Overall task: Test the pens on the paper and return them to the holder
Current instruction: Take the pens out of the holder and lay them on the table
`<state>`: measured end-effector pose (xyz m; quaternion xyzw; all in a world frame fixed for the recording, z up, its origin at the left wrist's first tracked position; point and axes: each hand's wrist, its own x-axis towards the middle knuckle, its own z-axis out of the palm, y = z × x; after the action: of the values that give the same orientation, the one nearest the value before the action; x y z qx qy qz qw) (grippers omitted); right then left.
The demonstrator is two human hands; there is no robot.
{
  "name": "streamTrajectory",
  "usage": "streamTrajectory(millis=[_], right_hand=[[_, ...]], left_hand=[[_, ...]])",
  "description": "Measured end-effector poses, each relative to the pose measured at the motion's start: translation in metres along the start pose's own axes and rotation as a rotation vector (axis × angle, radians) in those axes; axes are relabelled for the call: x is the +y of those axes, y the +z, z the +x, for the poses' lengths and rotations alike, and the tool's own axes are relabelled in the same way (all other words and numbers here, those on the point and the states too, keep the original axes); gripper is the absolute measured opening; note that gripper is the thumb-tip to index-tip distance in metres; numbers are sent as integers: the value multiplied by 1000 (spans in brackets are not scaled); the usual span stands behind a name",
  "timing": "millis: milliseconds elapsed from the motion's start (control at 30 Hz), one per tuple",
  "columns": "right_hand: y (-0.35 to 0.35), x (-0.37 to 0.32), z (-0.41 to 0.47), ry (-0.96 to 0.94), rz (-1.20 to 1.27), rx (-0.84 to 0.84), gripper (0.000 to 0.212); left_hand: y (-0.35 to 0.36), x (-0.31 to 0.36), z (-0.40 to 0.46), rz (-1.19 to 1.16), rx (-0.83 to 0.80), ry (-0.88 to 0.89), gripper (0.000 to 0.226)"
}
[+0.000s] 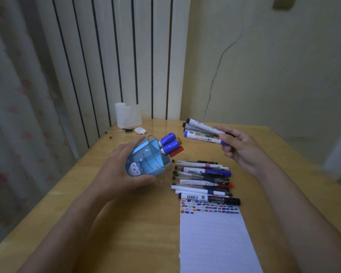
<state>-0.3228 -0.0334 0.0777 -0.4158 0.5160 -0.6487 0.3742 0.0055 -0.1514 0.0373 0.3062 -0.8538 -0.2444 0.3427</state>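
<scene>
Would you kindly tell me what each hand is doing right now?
Left hand: grips the tilted blue pen holder.
Right hand: holds a bundle of markers.

Readable marks: one word, on the blue pen holder (144, 162)

Handwritten-style "Machiware" across the holder's front face, above a cartoon cloud face. Right of the holder, barcode labels on the white marker (209, 198) and another marker (205, 171) in the row; digits too small to read. Print on the held markers (204, 133) blurred, illegible.
</scene>
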Motion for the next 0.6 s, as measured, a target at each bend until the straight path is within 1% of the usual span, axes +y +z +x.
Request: streamTrajectory(millis=[100, 200, 300, 433, 533, 600], right_hand=[[-15, 8, 2, 18, -109, 80, 28], [-20, 22, 6, 35, -263, 115, 27], [-19, 33, 10, 41, -414, 77, 24], [-14, 38, 16, 30, -536, 11, 21], [-13, 41, 19, 8, -641, 8, 22], [-14, 43, 19, 0, -669, 4, 25]], left_hand=[[1, 1, 1, 0, -2, 0, 105], [1, 1, 0, 2, 5, 4, 105], [1, 0, 0, 1, 9, 4, 105], [1, 2, -1, -1, 4, 8, 105], [1, 2, -1, 1, 4, 15, 105], [1, 3, -1, 0, 5, 15, 105]])
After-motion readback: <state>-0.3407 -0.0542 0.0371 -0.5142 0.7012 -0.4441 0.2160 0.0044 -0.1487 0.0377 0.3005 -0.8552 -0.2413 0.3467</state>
